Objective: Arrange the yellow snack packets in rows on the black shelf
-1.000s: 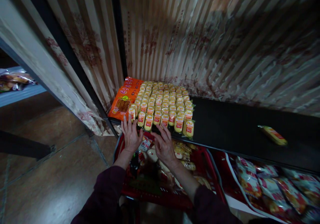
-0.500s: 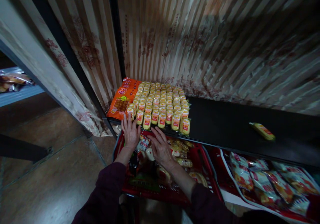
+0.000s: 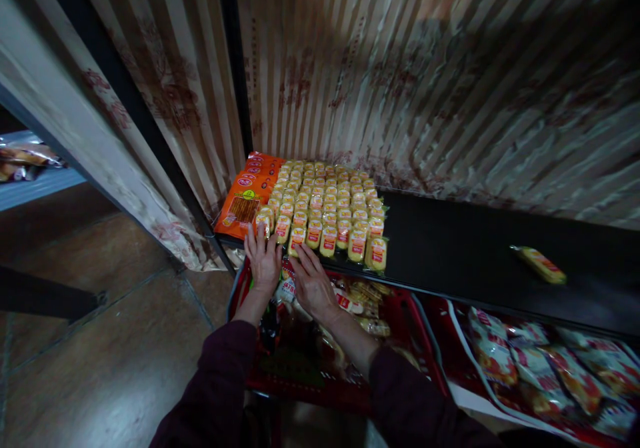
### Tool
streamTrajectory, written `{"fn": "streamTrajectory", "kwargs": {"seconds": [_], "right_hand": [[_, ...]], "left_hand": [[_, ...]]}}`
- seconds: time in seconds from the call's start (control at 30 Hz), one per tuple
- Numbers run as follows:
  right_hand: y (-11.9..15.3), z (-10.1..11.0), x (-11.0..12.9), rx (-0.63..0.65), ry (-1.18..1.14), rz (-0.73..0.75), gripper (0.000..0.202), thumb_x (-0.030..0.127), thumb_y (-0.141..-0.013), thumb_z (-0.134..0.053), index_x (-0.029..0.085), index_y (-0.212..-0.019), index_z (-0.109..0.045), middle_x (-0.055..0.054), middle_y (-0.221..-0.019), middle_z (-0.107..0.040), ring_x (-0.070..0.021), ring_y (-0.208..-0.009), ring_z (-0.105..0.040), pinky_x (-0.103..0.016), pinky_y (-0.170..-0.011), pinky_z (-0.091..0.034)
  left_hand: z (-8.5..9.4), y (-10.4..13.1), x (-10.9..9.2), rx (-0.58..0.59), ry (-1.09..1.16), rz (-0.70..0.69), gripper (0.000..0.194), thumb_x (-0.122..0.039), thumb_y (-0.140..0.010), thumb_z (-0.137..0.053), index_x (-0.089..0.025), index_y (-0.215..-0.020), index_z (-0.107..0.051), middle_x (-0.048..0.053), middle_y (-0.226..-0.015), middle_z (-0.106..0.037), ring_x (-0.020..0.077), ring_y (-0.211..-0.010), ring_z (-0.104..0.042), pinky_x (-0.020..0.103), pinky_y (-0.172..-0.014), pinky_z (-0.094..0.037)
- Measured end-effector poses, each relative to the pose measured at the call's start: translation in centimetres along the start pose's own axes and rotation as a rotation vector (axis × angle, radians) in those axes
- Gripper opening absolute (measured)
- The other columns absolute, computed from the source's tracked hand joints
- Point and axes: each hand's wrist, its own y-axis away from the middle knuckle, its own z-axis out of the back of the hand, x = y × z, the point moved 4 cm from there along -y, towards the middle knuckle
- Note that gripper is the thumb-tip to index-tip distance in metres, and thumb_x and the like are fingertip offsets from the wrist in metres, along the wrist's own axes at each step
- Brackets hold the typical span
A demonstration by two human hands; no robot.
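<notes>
Rows of small yellow wrapped snack cakes (image 3: 329, 240) stand on a black shelf (image 3: 450, 248), packed close together. My left hand (image 3: 263, 261) is at the front left corner of the rows, fingers stretched out and touching the nearest cakes. Beside it, my right hand (image 3: 313, 285) reaches to the front row, its fingertips against the bottom of a wrapped cake (image 3: 297, 240). Its fingers are extended, and neither hand grips anything. An orange snack bag (image 3: 245, 198) lies flat to the left of the cakes.
Below the shelf edge sits a red basket (image 3: 420, 328) holding assorted packaged snacks. A second red basket (image 3: 463, 341) with white bags is at the right. One loose wrapped cake (image 3: 540, 265) lies on the shelf. A black post (image 3: 235, 68) and a striped curtain (image 3: 310, 68) stand behind.
My right hand has moved up and slightly left, from above the basket to the front row of cakes. My left hand stays at the left corner. The view has shifted slightly.
</notes>
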Motion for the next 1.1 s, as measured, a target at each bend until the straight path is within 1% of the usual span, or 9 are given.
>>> {"fn": "streamTrajectory", "kwargs": {"seconds": [0.1, 0.2, 0.37, 0.5, 0.57, 0.73, 0.87, 1.0, 1.1], "right_hand": [[-0.1, -0.5, -0.1, -0.015, -0.006, 0.005, 0.051, 0.001, -0.078, -0.043, 0.007, -0.127, -0.053, -0.018, -0.148, -0.035, -0.0248, -0.144, -0.015, -0.049, -0.112, -0.035], [-0.3, -0.8, -0.3, -0.021, 0.006, -0.012, 0.053, -0.001, -0.077, -0.042, 0.006, -0.129, -0.051, -0.017, -0.149, -0.032, -0.0246, -0.145, -0.012, -0.049, -0.113, -0.033], [-1.0, -1.0, -0.4, -0.003, 0.055, -0.019, 0.05, -0.002, -0.078, -0.042, 0.003, -0.126, -0.053, -0.019, -0.148, -0.035, -0.0257, -0.144, -0.011, -0.047, -0.113, -0.034], [-1.4, -1.1, -0.4, -0.009, 0.063, -0.022, 0.05, -0.002, -0.078, -0.041, 0.005, -0.126, -0.053, -0.018, -0.148, -0.034, -0.025, -0.144, -0.012, -0.048, -0.113, -0.034], [-1.5, -1.2, -0.4, 0.003, 0.066, -0.03, 0.05, -0.002, -0.078, -0.041, 0.004, -0.126, -0.053, -0.019, -0.148, -0.034, -0.025, -0.144, -0.011, -0.048, -0.113, -0.034], [-1.5, -1.6, -0.5, -0.003, 0.043, -0.041, 0.053, -0.002, -0.078, -0.04, 0.005, -0.129, -0.051, -0.018, -0.149, -0.032, -0.0231, -0.145, -0.009, -0.05, -0.113, -0.031], [-1.6, -1.6, -0.5, -0.009, 0.042, -0.059, 0.05, -0.001, -0.08, -0.04, 0.005, -0.128, -0.052, -0.017, -0.149, -0.033, -0.0229, -0.145, -0.011, -0.048, -0.113, -0.032], [-1.5, -1.7, -0.4, 0.002, 0.07, -0.071, 0.049, 0.0, -0.081, -0.041, 0.006, -0.129, -0.051, -0.016, -0.149, -0.033, -0.0247, -0.144, -0.014, -0.048, -0.111, -0.036], [-1.2, -1.8, -0.4, -0.02, 0.08, -0.061, 0.05, 0.0, -0.081, -0.041, 0.009, -0.13, -0.051, -0.015, -0.15, -0.031, -0.0251, -0.144, -0.016, -0.045, -0.11, -0.037]], "left_hand": [[-0.1, 0.0, 0.2, 0.002, 0.012, 0.002, 0.026, -0.023, -0.087, -0.05, -0.016, -0.109, -0.062, 0.016, -0.147, -0.037, 0.0311, -0.144, -0.003, 0.06, -0.11, -0.023], [-0.1, 0.0, 0.2, 0.015, 0.05, 0.014, 0.028, -0.022, -0.087, -0.049, -0.017, -0.112, -0.062, 0.015, -0.148, -0.036, 0.0309, -0.144, -0.004, 0.06, -0.111, -0.022], [0.1, 0.0, 0.0, 0.011, 0.071, 0.022, 0.034, -0.016, -0.086, -0.045, -0.018, -0.115, -0.062, 0.015, -0.149, -0.034, 0.0302, -0.144, -0.005, 0.059, -0.111, -0.022], [0.1, 0.1, -0.2, 0.007, 0.054, 0.003, 0.036, -0.016, -0.084, -0.046, -0.017, -0.116, -0.062, 0.014, -0.151, -0.03, 0.031, -0.144, -0.001, 0.06, -0.111, -0.019], [0.2, 0.1, -0.2, 0.004, 0.052, 0.008, 0.037, -0.017, -0.084, -0.046, -0.018, -0.117, -0.062, 0.014, -0.152, -0.029, 0.0312, -0.144, -0.001, 0.06, -0.111, -0.019], [0.2, 0.1, -0.3, 0.001, 0.058, 0.026, 0.04, -0.015, -0.083, -0.045, -0.019, -0.121, -0.06, 0.012, -0.152, -0.029, 0.0301, -0.145, -0.001, 0.06, -0.11, -0.02], [-0.1, 0.2, -0.1, 0.01, 0.063, 0.034, 0.04, -0.014, -0.083, -0.045, -0.019, -0.12, -0.06, 0.012, -0.152, -0.029, 0.0307, -0.144, -0.002, 0.061, -0.11, -0.02], [-0.5, 0.3, 0.2, 0.016, 0.099, 0.039, 0.045, -0.016, -0.085, -0.043, -0.018, -0.128, -0.053, 0.013, -0.152, -0.028, 0.0304, -0.145, -0.002, 0.06, -0.111, -0.017], [-0.6, 0.3, 0.2, 0.008, 0.103, 0.039, 0.049, -0.018, -0.087, -0.039, -0.014, -0.135, -0.044, 0.016, -0.152, -0.027, 0.0297, -0.145, -0.003, 0.056, -0.113, -0.016]]}}
